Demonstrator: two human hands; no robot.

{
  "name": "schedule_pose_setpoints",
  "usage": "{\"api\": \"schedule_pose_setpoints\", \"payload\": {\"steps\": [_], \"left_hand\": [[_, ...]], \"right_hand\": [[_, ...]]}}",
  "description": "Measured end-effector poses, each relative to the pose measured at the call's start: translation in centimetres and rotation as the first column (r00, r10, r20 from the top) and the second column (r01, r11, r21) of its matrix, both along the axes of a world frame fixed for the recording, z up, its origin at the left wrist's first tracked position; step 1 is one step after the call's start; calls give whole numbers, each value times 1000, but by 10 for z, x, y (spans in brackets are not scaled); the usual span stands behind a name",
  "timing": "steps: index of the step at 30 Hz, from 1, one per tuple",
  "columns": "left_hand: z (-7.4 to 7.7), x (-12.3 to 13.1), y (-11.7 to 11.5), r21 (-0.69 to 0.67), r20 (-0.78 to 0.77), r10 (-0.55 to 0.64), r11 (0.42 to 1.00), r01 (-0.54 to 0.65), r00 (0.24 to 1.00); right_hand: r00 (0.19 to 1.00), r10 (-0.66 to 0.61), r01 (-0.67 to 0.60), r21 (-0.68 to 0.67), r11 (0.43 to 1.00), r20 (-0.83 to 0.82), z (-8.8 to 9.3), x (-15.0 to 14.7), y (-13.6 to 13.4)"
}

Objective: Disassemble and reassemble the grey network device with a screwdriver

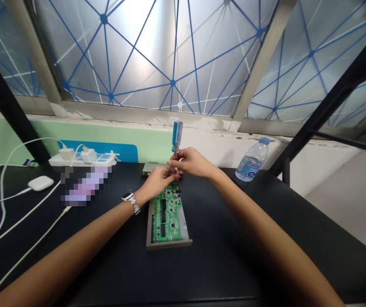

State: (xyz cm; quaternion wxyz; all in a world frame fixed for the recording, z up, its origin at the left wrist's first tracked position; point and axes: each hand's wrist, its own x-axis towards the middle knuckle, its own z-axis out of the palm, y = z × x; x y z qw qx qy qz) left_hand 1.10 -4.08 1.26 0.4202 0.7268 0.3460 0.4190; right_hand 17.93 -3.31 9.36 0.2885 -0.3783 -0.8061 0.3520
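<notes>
A screwdriver (177,135) with a clear blue handle stands nearly upright over the far end of a green circuit board (169,213). My right hand (193,163) pinches its metal shaft just below the handle. Lower down, my left hand (157,181) closes its fingertips around the shaft near the board; the screwdriver's tip is hidden there. The board lies in a shallow metal tray-like housing (170,245), its narrow grey front panel towards me. Behind my hands a flat metal piece (151,167) is partly covered.
At the left are a white power strip (102,160) with plugs, a white earbud case (41,183), trailing white cables (26,256) and a pixelated, phone-shaped item (85,187). A water bottle (252,160) stands at the back right, beside a black frame post (301,138).
</notes>
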Motion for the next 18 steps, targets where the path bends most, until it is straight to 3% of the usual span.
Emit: {"api": "schedule_pose_setpoints", "payload": {"steps": [4, 11, 18], "left_hand": [[5, -5, -4, -59, 7, -9, 998, 9, 1000], [8, -19, -5, 23, -76, -3, 1000, 5, 997], [0, -11, -1, 120, -74, 62, 991, -52, 995]], "right_hand": [[997, -80, 79, 76, 994, 8, 3, 6, 3], [999, -15, 13, 36, 999, 41, 14, 10, -3], [999, 39, -38, -57, 998, 23, 16, 5, -9]]}}
